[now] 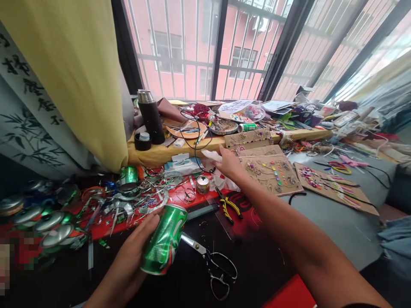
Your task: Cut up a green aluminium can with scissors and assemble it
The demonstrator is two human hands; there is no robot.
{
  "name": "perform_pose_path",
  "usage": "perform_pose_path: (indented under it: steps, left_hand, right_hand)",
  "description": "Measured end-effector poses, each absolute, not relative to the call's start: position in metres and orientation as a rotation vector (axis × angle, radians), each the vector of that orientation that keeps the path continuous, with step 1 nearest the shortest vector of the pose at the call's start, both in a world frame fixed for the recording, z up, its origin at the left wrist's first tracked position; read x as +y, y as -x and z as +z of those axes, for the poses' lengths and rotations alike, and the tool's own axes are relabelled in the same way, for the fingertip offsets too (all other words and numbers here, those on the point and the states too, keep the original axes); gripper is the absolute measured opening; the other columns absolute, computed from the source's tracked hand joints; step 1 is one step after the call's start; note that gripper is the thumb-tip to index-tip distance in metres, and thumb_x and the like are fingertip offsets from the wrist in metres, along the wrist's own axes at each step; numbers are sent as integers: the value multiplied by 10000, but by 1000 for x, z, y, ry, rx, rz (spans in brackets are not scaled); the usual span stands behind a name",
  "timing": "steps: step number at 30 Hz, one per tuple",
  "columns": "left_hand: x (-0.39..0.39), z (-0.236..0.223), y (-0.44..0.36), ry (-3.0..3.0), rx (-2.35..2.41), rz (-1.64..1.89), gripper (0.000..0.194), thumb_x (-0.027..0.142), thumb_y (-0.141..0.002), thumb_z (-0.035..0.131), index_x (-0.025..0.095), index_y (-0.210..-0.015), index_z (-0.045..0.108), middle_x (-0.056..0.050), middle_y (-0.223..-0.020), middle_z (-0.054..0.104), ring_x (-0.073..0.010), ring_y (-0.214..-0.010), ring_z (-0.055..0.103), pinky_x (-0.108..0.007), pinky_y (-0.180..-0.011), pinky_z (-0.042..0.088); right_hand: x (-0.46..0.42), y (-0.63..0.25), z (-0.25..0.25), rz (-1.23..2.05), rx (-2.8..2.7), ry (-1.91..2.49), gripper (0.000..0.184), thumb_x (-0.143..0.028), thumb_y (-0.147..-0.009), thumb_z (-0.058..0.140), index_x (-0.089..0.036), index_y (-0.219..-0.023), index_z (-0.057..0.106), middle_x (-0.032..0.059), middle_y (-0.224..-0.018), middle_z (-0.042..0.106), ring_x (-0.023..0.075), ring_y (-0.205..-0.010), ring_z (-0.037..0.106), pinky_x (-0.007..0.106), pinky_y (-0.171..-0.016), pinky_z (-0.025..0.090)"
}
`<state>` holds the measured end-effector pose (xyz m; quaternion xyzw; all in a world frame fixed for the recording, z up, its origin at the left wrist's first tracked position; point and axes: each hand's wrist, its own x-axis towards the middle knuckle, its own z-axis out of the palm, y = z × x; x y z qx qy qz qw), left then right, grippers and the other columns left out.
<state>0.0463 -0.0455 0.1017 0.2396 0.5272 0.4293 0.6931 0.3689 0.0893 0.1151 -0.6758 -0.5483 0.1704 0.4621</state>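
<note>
Grasping a green drink can point(164, 239) in the curled left hand point(138, 244), right hand point(228, 164) pinching white tissue point(212, 156), scissors point(208, 261) seemingly needed next

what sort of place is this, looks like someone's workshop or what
Probably a home craft workroom: cut metal can strips, scissors and cardboard panels decorated with twine and colored pieces.
</note>
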Motion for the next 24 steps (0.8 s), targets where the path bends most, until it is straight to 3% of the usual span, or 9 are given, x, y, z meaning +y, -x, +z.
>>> perform_pose_path:
  steps: [3,6,9,12,14,16,19,24]
  left_hand:
    - [-43,100,-52,-585,1123,943,506,374,-835,881,214,-1301,765,-104,-1217,819,-189,-747,767,-253,-585,600]
    - [-35,96,-58,-654,1075,940,681,482,-728,951,220,-1319,738,-95,-1192,804,-187,-732,736,-268,-578,588]
    - [-25,90,-67,-782,1053,963,763,590,-712,933,234,-1344,695,-97,-1245,771,-208,-818,735,-291,-637,597]
    - [-19,86,-83,-956,1005,1080,741,648,-765,871,253,-1355,659,-96,-1287,737,-262,-1024,735,-327,-769,613]
    - [-18,83,-95,-1073,976,1148,683,649,-807,834,257,-1336,652,-101,-1316,723,-293,-1172,705,-358,-889,604]
    - [-20,79,-105,-1160,938,1162,628,637,-860,791,269,-1345,637,-102,-1340,716,-299,-1244,678,-389,-977,582]
    - [-23,73,-113,-1227,918,1138,623,640,-880,776,275,-1359,619,-102,-1327,721,-298,-1241,677,-415,-1026,561]
    - [2,66,-109,-1314,891,961,714,733,-877,726,242,-1386,624,-133,-1350,720,-303,-1143,714,-409,-936,584]
  right_hand:
    - [87,-364,112,433,-1362,1649,569,-261,-858,768,-111,-1401,689,252,-1548,603,396,-1472,501,538,-1225,360]
    - [52,-341,102,617,-1423,1590,476,-343,-973,679,-117,-1391,702,191,-1208,793,310,-1066,744,491,-1006,556]
    - [-4,-309,90,877,-1524,1481,419,-480,-989,697,-168,-1254,789,89,-931,824,241,-796,757,397,-787,609]
    - [-50,-283,83,1306,-1431,1200,508,-609,-998,676,-234,-1330,764,76,-1020,816,240,-859,752,366,-747,587]
    - [-67,-273,81,1456,-1292,1055,530,-640,-967,720,-258,-1332,759,77,-1172,798,260,-1001,747,401,-873,583]
    - [-73,-268,76,1486,-1172,995,542,-646,-930,772,-255,-1306,763,74,-1195,793,279,-1072,735,424,-953,560]
    - [-75,-264,65,1504,-987,928,564,-606,-881,848,-249,-1307,751,76,-1204,788,291,-1112,727,448,-1035,524]
    - [-79,-263,41,1513,-779,927,499,-547,-870,880,-224,-1231,760,83,-1140,788,268,-1003,739,405,-929,554]
